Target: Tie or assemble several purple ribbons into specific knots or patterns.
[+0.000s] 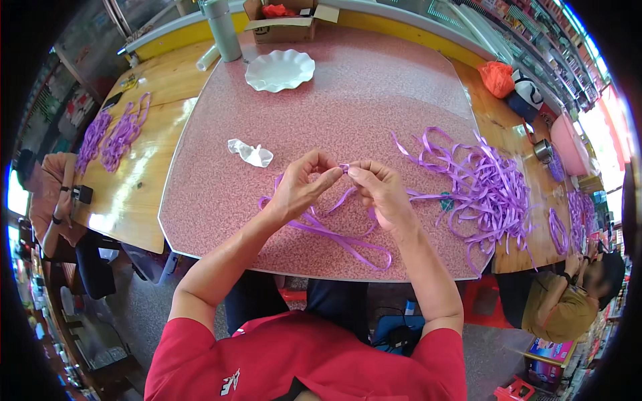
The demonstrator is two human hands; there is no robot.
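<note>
Head view: the left hand (pixel 302 189) and the right hand (pixel 380 190) meet above the pink speckled bench (pixel 374 87), each pinching the same purple ribbon (pixel 334 230) between thumb and fingertips, closed on a small fold or knot at its top. The ribbon is thin, glossy and flat; its tails hang down from the pinch and loop loosely on the bench just before the person. Judging by the scene, the work looks early to middling: a large tangled ribbon pile (pixel 485 190) lies unworked to the right, and bundled purple pieces (pixel 114 137) sit well apart on the wooden bench to the left. A crumpled wrapper (pixel 251 153) lies near the left hand
</note>
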